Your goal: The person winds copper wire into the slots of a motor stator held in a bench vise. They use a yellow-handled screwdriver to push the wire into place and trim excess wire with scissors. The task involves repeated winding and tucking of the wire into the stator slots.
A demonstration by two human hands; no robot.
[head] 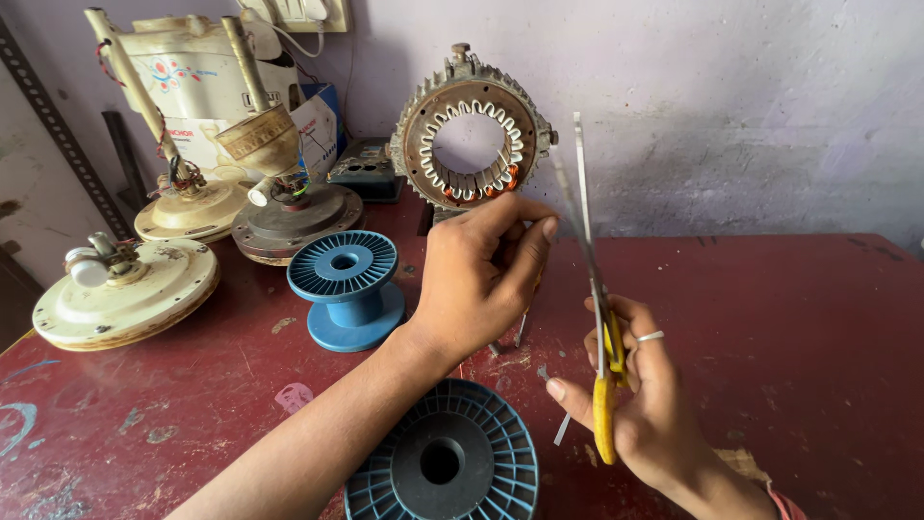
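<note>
Blue ribbed plastic spools [347, 286] beside hands, wound metal stator ring [471, 128] behind, right hand [643, 409] clamped on yellow-handled scissors [599, 327], left hand [484, 273] pinching thin strip, fingers together.

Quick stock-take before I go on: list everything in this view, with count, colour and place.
scissors: 1, yellow handles, steel blades pointing up, in the right hand.
thin strip: 1, pale grey, upright beside the blades; who grips it I cannot tell.
stator ring: 1, rusty metal with white and copper windings, upright against the back wall.
spools: 2, blue plastic; one centre-left, one at the near edge.
fan motor housings: 3, cream and brown, far left.
cardboard box: 1, white, back left.
table: 1, dark red, scuffed.
wall socket: 1, cream, top.
left hand: fingers pinched near the blades.
right hand: ring on one finger.
</note>
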